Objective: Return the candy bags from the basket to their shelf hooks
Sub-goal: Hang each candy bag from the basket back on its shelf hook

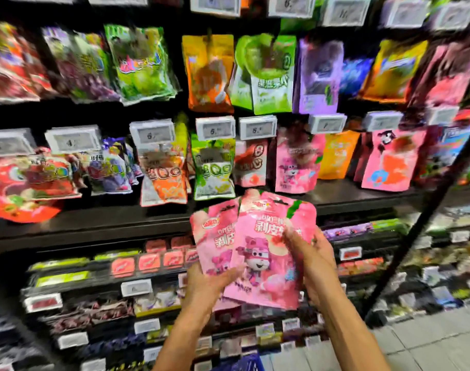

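While the left hand [205, 286] and the right hand [315, 263] grip two overlapped pink candy bags [266, 236] just below the matching hanging bags [295, 162], I think one could slide out, being held only by its edges.

I am looking into a shop aisle. Above the black shelf board [121, 223], bright candy bags [213, 167] hang in rows, each under a small price tag [215, 128]. Below it sit packed rows of boxed sweets [148, 263] with more tags, and grey tiled floor [429, 338] shows to its lower right.
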Demonstrator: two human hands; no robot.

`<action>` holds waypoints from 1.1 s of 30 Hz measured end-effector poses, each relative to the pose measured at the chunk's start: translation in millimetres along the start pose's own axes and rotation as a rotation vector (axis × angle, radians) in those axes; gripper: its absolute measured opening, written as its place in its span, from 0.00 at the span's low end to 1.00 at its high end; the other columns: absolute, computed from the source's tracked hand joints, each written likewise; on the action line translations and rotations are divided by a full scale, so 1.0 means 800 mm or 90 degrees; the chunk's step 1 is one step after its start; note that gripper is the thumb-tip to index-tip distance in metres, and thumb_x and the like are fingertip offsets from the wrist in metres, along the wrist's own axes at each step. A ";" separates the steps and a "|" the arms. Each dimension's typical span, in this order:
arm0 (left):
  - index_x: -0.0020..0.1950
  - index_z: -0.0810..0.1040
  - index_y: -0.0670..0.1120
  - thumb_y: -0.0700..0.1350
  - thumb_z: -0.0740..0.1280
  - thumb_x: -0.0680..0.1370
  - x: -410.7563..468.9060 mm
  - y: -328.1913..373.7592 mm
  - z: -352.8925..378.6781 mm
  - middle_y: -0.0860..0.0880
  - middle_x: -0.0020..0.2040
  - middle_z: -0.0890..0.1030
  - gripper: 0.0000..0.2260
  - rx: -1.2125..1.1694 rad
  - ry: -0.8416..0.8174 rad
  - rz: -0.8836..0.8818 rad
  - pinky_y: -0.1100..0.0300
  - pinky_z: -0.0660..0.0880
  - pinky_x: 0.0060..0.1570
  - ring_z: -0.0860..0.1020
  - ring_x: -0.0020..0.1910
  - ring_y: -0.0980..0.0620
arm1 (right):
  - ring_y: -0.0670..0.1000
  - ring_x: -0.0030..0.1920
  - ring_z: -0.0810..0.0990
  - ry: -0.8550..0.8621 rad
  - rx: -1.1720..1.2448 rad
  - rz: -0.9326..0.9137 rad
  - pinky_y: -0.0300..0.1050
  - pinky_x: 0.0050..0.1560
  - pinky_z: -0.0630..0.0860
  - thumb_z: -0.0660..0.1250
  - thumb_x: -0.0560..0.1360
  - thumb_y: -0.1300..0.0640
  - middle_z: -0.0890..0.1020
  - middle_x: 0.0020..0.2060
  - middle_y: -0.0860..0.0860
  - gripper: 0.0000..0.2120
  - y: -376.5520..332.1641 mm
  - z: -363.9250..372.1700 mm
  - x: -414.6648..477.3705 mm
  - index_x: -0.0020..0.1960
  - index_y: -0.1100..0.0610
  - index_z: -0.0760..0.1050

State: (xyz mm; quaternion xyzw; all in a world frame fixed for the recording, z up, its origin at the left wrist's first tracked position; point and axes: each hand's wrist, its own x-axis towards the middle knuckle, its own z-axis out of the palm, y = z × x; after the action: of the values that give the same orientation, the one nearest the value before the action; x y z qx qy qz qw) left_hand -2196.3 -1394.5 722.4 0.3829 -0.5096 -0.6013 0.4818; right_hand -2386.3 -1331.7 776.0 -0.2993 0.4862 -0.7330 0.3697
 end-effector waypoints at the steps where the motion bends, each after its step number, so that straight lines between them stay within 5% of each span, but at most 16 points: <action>1: 0.49 0.83 0.45 0.35 0.80 0.63 0.002 0.001 0.006 0.50 0.43 0.87 0.17 -0.004 -0.002 -0.002 0.67 0.78 0.36 0.86 0.42 0.53 | 0.57 0.47 0.84 0.016 -0.019 -0.019 0.56 0.49 0.82 0.79 0.63 0.50 0.84 0.51 0.61 0.23 -0.010 -0.003 0.008 0.54 0.56 0.79; 3: 0.50 0.83 0.43 0.37 0.81 0.60 0.010 0.001 0.024 0.48 0.43 0.87 0.20 -0.007 0.005 -0.007 0.65 0.79 0.35 0.86 0.41 0.51 | 0.56 0.48 0.84 0.063 -0.055 -0.055 0.56 0.50 0.81 0.80 0.62 0.52 0.85 0.51 0.58 0.23 -0.029 -0.013 0.028 0.55 0.53 0.78; 7: 0.52 0.82 0.42 0.44 0.84 0.53 0.033 -0.006 0.066 0.46 0.44 0.87 0.29 -0.003 0.021 -0.031 0.51 0.82 0.44 0.86 0.44 0.45 | 0.38 0.43 0.83 0.135 -0.104 -0.125 0.33 0.40 0.78 0.84 0.56 0.52 0.82 0.50 0.46 0.29 -0.062 -0.028 0.071 0.54 0.45 0.76; 10: 0.48 0.84 0.45 0.48 0.84 0.50 0.055 -0.014 0.100 0.46 0.43 0.87 0.28 -0.017 0.038 -0.039 0.51 0.82 0.40 0.86 0.42 0.45 | 0.45 0.48 0.84 0.163 -0.091 -0.123 0.42 0.48 0.80 0.83 0.50 0.46 0.83 0.51 0.47 0.31 -0.077 -0.042 0.105 0.50 0.43 0.75; 13: 0.45 0.86 0.50 0.50 0.84 0.49 0.075 -0.014 0.137 0.47 0.42 0.87 0.25 -0.019 0.049 -0.029 0.56 0.81 0.36 0.86 0.40 0.47 | 0.49 0.45 0.85 0.159 -0.081 -0.099 0.46 0.47 0.81 0.85 0.55 0.55 0.85 0.47 0.52 0.25 -0.092 -0.059 0.144 0.48 0.50 0.79; 18: 0.50 0.84 0.42 0.48 0.85 0.49 0.112 -0.016 0.192 0.45 0.43 0.87 0.31 -0.024 0.094 -0.022 0.55 0.81 0.39 0.86 0.40 0.48 | 0.55 0.40 0.85 0.027 0.026 0.026 0.49 0.41 0.82 0.81 0.60 0.66 0.86 0.42 0.59 0.18 -0.119 -0.080 0.213 0.48 0.64 0.83; 25: 0.53 0.83 0.43 0.54 0.84 0.47 0.144 -0.015 0.237 0.46 0.45 0.87 0.37 -0.063 0.138 -0.012 0.52 0.81 0.46 0.86 0.45 0.46 | 0.53 0.36 0.86 -0.068 -0.006 0.096 0.47 0.38 0.82 0.82 0.56 0.60 0.87 0.40 0.57 0.17 -0.141 -0.095 0.275 0.44 0.59 0.83; 29: 0.50 0.83 0.44 0.49 0.84 0.50 0.159 -0.007 0.247 0.45 0.45 0.87 0.31 -0.100 0.138 -0.022 0.52 0.82 0.43 0.86 0.45 0.46 | 0.51 0.32 0.85 -0.070 -0.003 0.092 0.42 0.32 0.80 0.81 0.60 0.61 0.86 0.34 0.55 0.08 -0.147 -0.087 0.300 0.33 0.56 0.82; 33: 0.50 0.82 0.45 0.49 0.84 0.51 0.177 0.003 0.251 0.47 0.44 0.87 0.29 -0.112 0.147 -0.018 0.54 0.82 0.43 0.86 0.44 0.48 | 0.50 0.33 0.85 -0.087 0.018 0.040 0.40 0.33 0.79 0.80 0.63 0.63 0.86 0.32 0.52 0.13 -0.147 -0.076 0.321 0.27 0.49 0.82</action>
State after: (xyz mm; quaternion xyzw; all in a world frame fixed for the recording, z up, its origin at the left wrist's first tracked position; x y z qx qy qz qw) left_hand -2421.3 -1482.6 766.7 0.4130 -0.3908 -0.6022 0.5604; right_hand -2605.1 -1485.6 885.0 -0.3278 0.4587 -0.7057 0.4291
